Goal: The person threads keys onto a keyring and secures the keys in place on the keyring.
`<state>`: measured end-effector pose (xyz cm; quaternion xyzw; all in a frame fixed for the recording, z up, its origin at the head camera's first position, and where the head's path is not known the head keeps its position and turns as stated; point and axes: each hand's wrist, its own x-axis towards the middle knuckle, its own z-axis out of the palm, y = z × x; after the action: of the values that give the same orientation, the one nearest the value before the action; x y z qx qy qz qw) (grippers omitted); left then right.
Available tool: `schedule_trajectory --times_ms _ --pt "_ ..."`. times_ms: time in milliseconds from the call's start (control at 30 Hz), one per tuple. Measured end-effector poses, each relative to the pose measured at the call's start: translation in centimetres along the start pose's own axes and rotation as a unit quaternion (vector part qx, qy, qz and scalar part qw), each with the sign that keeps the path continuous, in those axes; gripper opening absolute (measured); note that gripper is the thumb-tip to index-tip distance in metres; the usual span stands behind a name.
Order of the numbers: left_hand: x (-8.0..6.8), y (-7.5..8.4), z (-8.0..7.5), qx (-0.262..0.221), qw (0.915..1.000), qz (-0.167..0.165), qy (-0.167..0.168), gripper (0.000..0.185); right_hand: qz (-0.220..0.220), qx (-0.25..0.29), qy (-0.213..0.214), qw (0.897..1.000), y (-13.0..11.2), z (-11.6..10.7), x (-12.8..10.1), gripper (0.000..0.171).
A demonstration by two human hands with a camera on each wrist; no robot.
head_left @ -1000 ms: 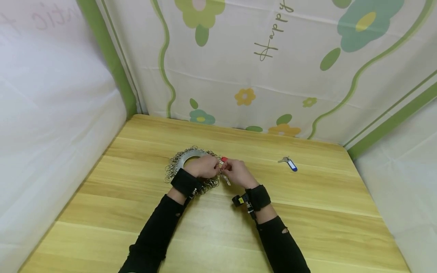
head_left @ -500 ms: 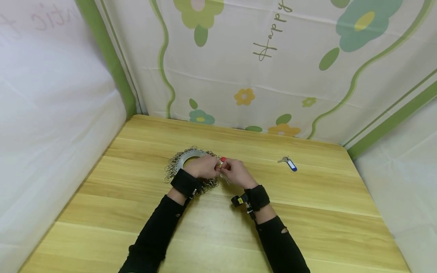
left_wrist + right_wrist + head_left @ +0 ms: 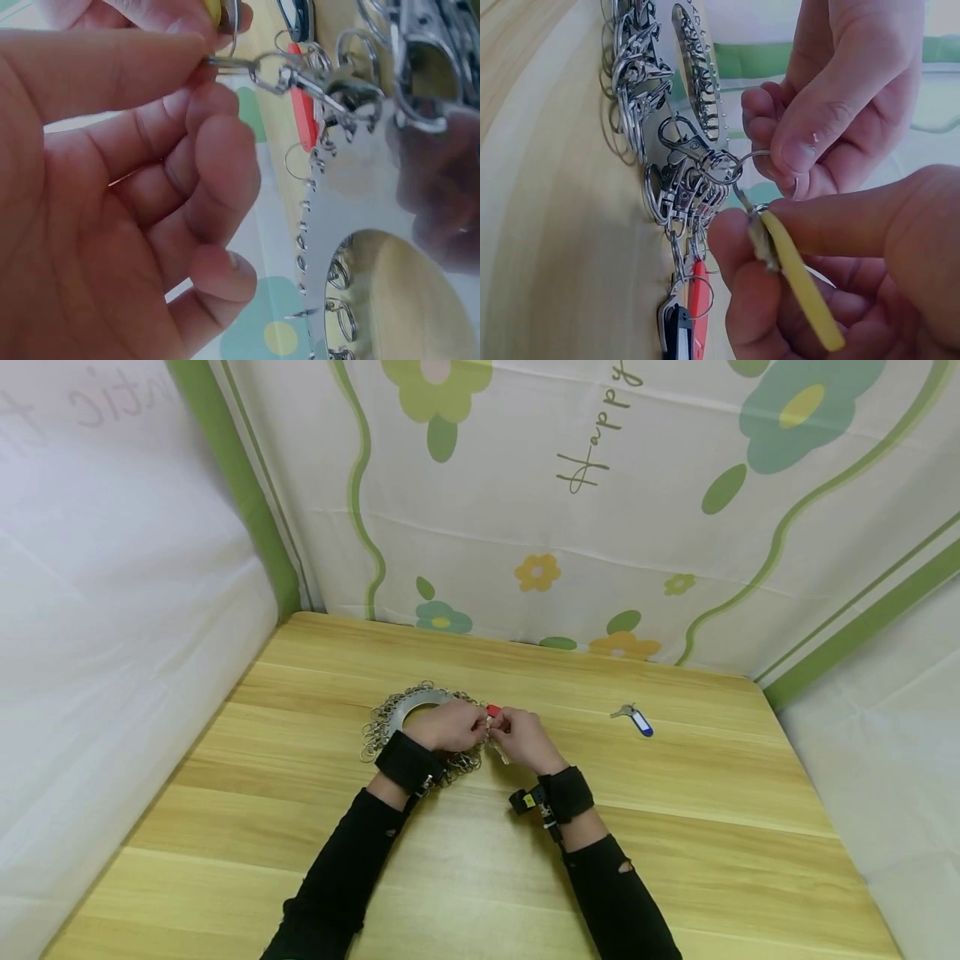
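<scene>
Wooden table (image 3: 675, 827) with a flowered cloth backdrop (image 3: 600, 527) behind it. The landmark is the metal key ring plate (image 3: 417, 702), a flat disc with a hole and a fringe of small split rings and clasps, lying on the table left of centre. Left hand (image 3: 448, 727) rests on the plate's right edge, thumb and forefinger pinching a split ring (image 3: 759, 171) that hangs from a clasp (image 3: 681, 136) on the plate rim. Right hand (image 3: 521, 739), just right of the plate and touching the left, pinches a yellow key tag (image 3: 799, 281) joined to that ring (both hands clenched on small parts). Red tag (image 3: 492, 710) at the plate's right rim. Blue-tagged key (image 3: 636, 719) lies well right of the plate.
</scene>
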<state>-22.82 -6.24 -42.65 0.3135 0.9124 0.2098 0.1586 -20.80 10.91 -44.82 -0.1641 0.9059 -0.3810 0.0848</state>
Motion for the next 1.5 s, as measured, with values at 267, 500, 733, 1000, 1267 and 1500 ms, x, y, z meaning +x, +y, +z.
schedule_trajectory --times_ms 267,500,733,1000,1267,1500 --pt "0.17 0.04 0.13 0.027 0.9993 -0.026 -0.008 0.025 -0.022 -0.012 -0.010 1.000 -0.41 0.00 0.01 0.009" --pt "0.10 -0.09 0.22 -0.001 0.9992 -0.039 0.002 0.023 -0.014 0.007 -0.004 1.000 -0.45 0.11 -0.09 0.007" --pt "0.13 -0.20 0.26 -0.010 0.9999 -0.013 0.000 0.026 0.011 0.008 0.009 1.000 0.17 0.28 0.08 0.007" --pt "0.12 0.12 0.11 0.004 0.9998 -0.010 -0.016 0.028 0.010 -0.005 0.008 1.000 0.20 0.30 0.21 0.008" --pt "0.33 0.16 0.26 0.019 0.9995 -0.020 -0.017 0.035 0.003 -0.003 -0.001 1.000 -0.20 -0.03 -0.02 0.008" --pt "0.12 0.17 0.11 0.013 0.9993 -0.032 -0.015 0.032 -0.008 0.001 -0.011 1.000 -0.11 -0.12 -0.11 0.007"
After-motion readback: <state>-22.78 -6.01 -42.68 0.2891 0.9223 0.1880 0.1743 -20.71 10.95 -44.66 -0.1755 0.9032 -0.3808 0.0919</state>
